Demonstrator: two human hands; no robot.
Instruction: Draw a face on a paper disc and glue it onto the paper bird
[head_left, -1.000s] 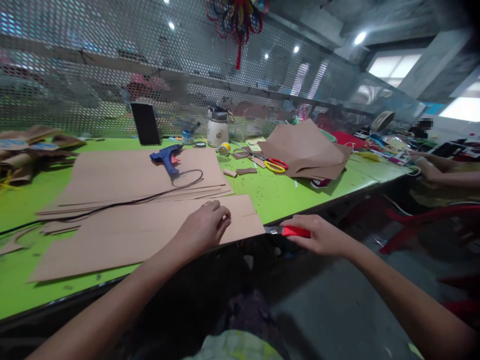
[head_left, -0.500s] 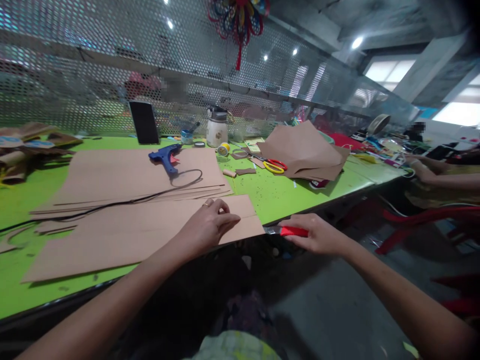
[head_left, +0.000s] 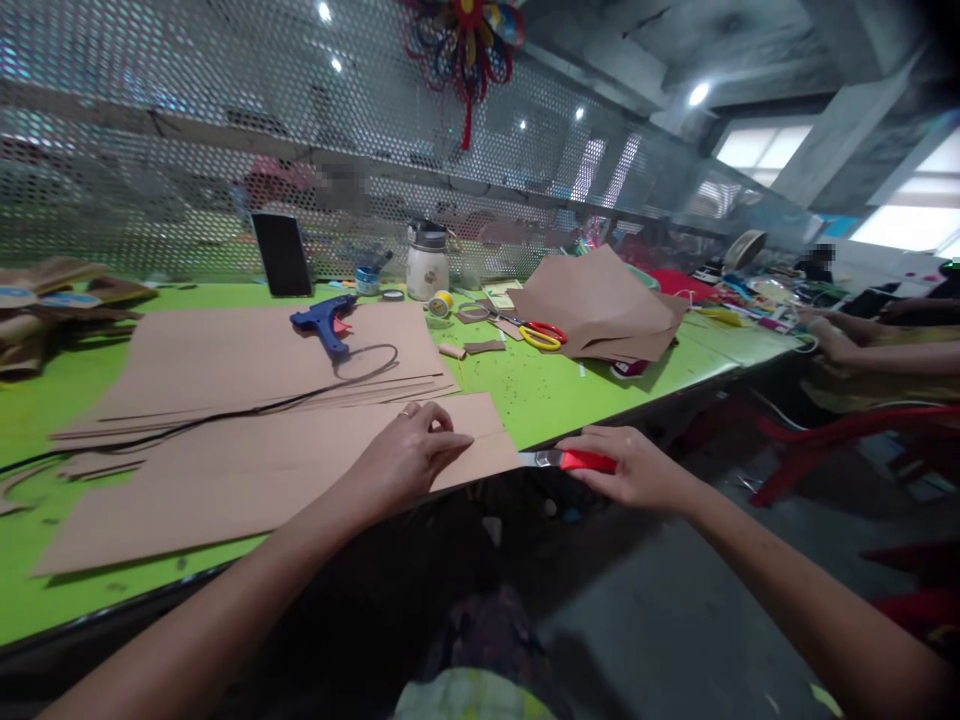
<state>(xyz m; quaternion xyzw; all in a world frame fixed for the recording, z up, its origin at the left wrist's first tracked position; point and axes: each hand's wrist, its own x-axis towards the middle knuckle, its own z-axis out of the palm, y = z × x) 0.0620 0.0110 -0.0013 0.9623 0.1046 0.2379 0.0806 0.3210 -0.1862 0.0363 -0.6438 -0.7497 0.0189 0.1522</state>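
Near the table's front edge lies a folded sheet of brown kraft paper [head_left: 247,470]. My left hand [head_left: 416,445], with a ring on one finger, rests on its right part, fingers bent and pressed together against the paper. My right hand [head_left: 630,468] grips a red utility knife [head_left: 587,461] just past the paper's right end. The knife's blade points left, and its tip is at the sheet's right corner; whether it lies inside the fold I cannot tell.
Behind lie more kraft sheets [head_left: 225,345] with a blue glue gun [head_left: 326,322] and its black cord. A phone [head_left: 282,256], a bottle [head_left: 427,262], scissors [head_left: 541,336] and a brown paper stack [head_left: 592,305] stand or lie farther back. Another person's arm [head_left: 862,345] is at the right.
The view has shifted slightly. More of the knife's blade shows now between the paper's corner and the red handle. My left hand stays on the sheet.
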